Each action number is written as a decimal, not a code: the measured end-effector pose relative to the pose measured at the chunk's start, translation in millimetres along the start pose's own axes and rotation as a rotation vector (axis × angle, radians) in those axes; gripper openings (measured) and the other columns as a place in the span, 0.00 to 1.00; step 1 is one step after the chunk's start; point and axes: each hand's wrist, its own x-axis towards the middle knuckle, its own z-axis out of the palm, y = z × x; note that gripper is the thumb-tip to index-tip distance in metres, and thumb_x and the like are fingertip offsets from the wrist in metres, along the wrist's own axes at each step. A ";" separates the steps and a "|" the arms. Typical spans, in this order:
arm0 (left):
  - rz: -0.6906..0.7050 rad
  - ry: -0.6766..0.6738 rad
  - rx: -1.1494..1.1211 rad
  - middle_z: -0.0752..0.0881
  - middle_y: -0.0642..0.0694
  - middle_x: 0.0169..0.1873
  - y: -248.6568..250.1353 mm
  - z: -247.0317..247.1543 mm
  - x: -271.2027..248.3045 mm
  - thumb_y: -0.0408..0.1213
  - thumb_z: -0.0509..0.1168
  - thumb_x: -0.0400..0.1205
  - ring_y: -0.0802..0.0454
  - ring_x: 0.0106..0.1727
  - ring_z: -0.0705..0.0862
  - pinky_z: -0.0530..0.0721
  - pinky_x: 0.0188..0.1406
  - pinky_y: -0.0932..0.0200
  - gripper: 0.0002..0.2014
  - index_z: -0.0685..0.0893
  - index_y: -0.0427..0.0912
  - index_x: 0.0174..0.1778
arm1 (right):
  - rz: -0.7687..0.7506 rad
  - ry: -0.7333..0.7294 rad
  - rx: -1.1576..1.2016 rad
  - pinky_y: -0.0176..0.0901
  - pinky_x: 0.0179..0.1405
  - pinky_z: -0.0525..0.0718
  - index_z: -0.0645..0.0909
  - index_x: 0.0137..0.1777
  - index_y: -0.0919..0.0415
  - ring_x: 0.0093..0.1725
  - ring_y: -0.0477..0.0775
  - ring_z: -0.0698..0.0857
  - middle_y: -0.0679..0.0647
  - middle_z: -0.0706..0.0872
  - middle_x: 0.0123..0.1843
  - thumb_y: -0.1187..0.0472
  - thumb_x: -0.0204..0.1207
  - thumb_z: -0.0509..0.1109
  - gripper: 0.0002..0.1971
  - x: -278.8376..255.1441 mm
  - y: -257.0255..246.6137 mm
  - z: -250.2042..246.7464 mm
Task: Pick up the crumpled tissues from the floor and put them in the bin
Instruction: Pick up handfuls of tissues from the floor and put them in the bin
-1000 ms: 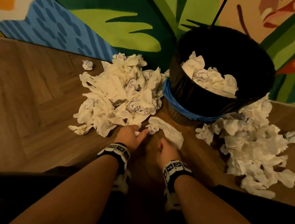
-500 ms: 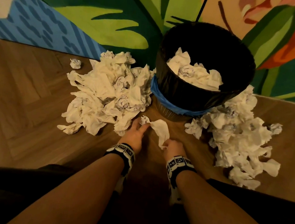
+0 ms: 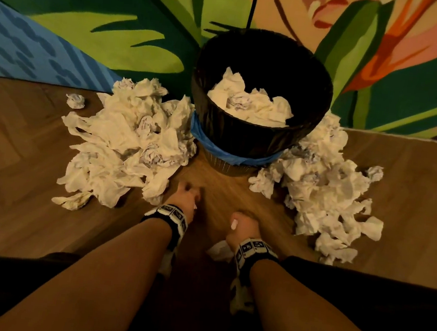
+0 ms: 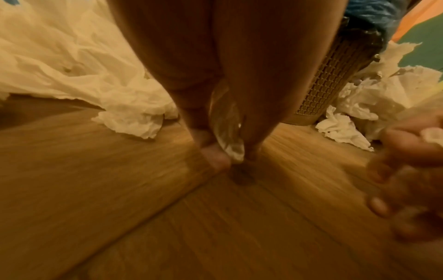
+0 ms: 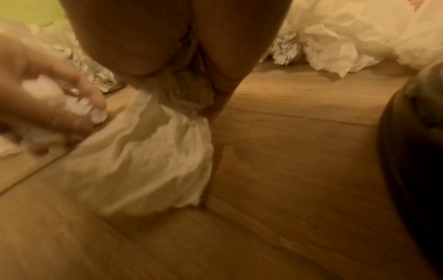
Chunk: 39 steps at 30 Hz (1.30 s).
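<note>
A black-lined bin [image 3: 242, 138] stands against the wall, partly filled with tissues [image 3: 248, 105]. Heaps of crumpled white tissues lie on the floor to its left [image 3: 127, 141] and right [image 3: 323, 188]. My left hand [image 3: 189, 193] hovers low in front of the bin, its fingers curled round a small crumpled tissue [image 5: 95, 113]. My right hand [image 3: 243, 221] is fisted on a larger white tissue [image 5: 153, 161], which hangs below the wrist [image 3: 220, 250] just over the floor. Both hands are blurred.
The wooden floor [image 3: 20, 170] spreads to both sides. A lone tissue ball [image 3: 75, 100] lies at the far left near the painted wall [image 3: 118, 31]. My dark-clad knees fill the bottom corners. The bin's woven base [image 4: 335, 75] shows below a blue bag edge [image 3: 201, 136].
Both hands have lifted their tissues off the floor and drawn back toward me. The long tissue, stretched out before the right hand earlier, now hangs beneath that wrist.
</note>
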 end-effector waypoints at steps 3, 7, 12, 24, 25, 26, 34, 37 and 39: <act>0.020 -0.074 0.038 0.52 0.41 0.83 -5.5 9.2 -4.8 0.27 0.64 0.81 0.36 0.76 0.71 0.73 0.74 0.47 0.21 0.75 0.48 0.68 | 0.017 0.106 0.243 0.34 0.37 0.78 0.77 0.38 0.43 0.46 0.51 0.84 0.51 0.85 0.49 0.74 0.72 0.65 0.20 0.9 6.3 4.0; 0.063 0.010 -0.115 0.72 0.37 0.71 -20.2 12.8 -18.5 0.31 0.69 0.76 0.38 0.67 0.78 0.76 0.65 0.54 0.18 0.78 0.50 0.59 | -0.014 0.086 0.458 0.34 0.35 0.82 0.86 0.40 0.47 0.36 0.40 0.86 0.44 0.88 0.35 0.54 0.72 0.79 0.04 -1.2 -11.4 -7.1; 0.111 0.258 -0.326 0.73 0.44 0.59 -34.3 -18.4 -38.7 0.34 0.79 0.65 0.45 0.57 0.80 0.78 0.61 0.60 0.20 0.79 0.58 0.45 | -0.194 0.151 0.366 0.25 0.27 0.73 0.83 0.30 0.47 0.32 0.36 0.81 0.41 0.84 0.29 0.34 0.61 0.79 0.18 -8.1 -48.6 -30.1; 0.250 0.903 -0.858 0.84 0.49 0.45 -14.0 -168.0 -68.8 0.33 0.66 0.83 0.55 0.30 0.84 0.81 0.28 0.61 0.10 0.76 0.54 0.46 | -0.828 0.530 0.531 0.17 0.50 0.75 0.85 0.47 0.44 0.48 0.40 0.85 0.41 0.88 0.49 0.69 0.77 0.68 0.15 -60.7 -179.7 -172.4; 0.298 0.982 -0.843 0.84 0.53 0.43 -4.7 -180.5 -73.0 0.38 0.67 0.83 0.58 0.34 0.83 0.79 0.35 0.64 0.06 0.76 0.53 0.47 | -0.804 0.568 0.610 0.17 0.42 0.77 0.85 0.46 0.41 0.43 0.39 0.86 0.39 0.88 0.47 0.69 0.77 0.68 0.17 -61.3 -183.9 -190.3; 0.337 1.043 -0.837 0.83 0.57 0.40 5.5 -190.9 -76.7 0.43 0.67 0.83 0.61 0.36 0.81 0.76 0.38 0.66 0.04 0.77 0.52 0.46 | -0.768 0.601 0.663 0.19 0.38 0.78 0.85 0.43 0.40 0.41 0.38 0.86 0.38 0.88 0.45 0.68 0.77 0.68 0.17 -60.6 -184.6 -208.1; 0.512 1.052 -0.773 0.79 0.53 0.35 88.3 -209.3 -79.5 0.54 0.63 0.79 0.55 0.38 0.80 0.78 0.40 0.54 0.11 0.70 0.54 0.47 | -0.402 0.693 0.392 0.50 0.46 0.78 0.79 0.42 0.55 0.48 0.62 0.83 0.57 0.86 0.43 0.45 0.79 0.55 0.17 -19.8 -117.4 -266.4; 0.450 0.985 -0.564 0.81 0.48 0.50 104.7 -205.2 -73.8 0.48 0.54 0.75 0.44 0.53 0.75 0.70 0.54 0.46 0.13 0.71 0.52 0.55 | -0.326 0.739 0.340 0.56 0.57 0.73 0.79 0.53 0.53 0.57 0.62 0.79 0.57 0.84 0.55 0.50 0.76 0.49 0.18 -10.4 -97.4 -255.4; 0.423 0.948 -0.445 0.80 0.47 0.58 110.7 -203.3 -70.4 0.44 0.51 0.76 0.45 0.59 0.71 0.65 0.59 0.45 0.17 0.71 0.52 0.61 | -0.323 0.824 0.278 0.57 0.58 0.69 0.73 0.63 0.52 0.60 0.61 0.78 0.56 0.82 0.57 0.56 0.77 0.53 0.16 -8.2 -92.1 -248.9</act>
